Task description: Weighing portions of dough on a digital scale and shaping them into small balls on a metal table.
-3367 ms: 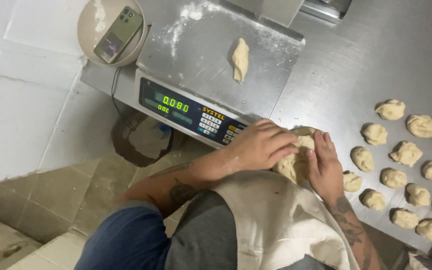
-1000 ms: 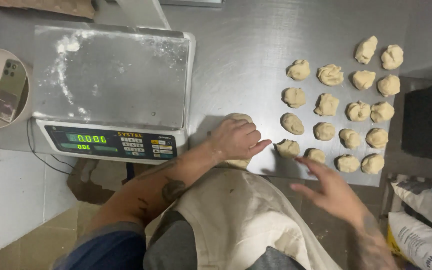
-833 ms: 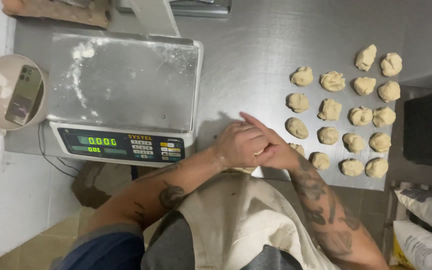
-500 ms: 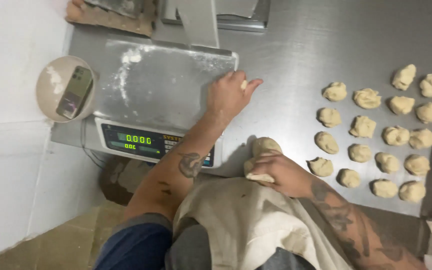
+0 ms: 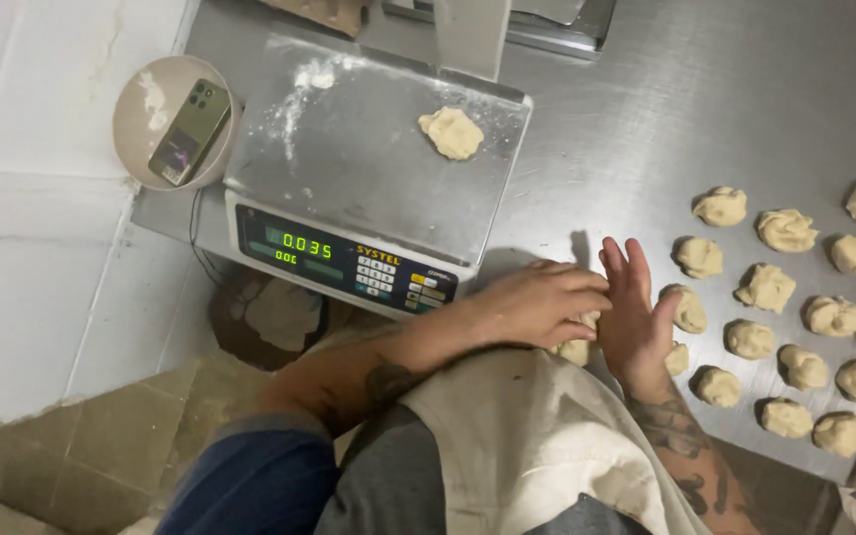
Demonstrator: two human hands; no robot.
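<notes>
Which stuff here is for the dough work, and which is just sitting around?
In use: left hand, right hand, dough lump under them, dough piece on the scale, portioned pieces.

Lying about: phone in round bowl.

A steel table (image 5: 745,89) fills the right and far side. White wall (image 5: 32,248) stands left; tan tiled floor (image 5: 81,446) lies near left.
</notes>
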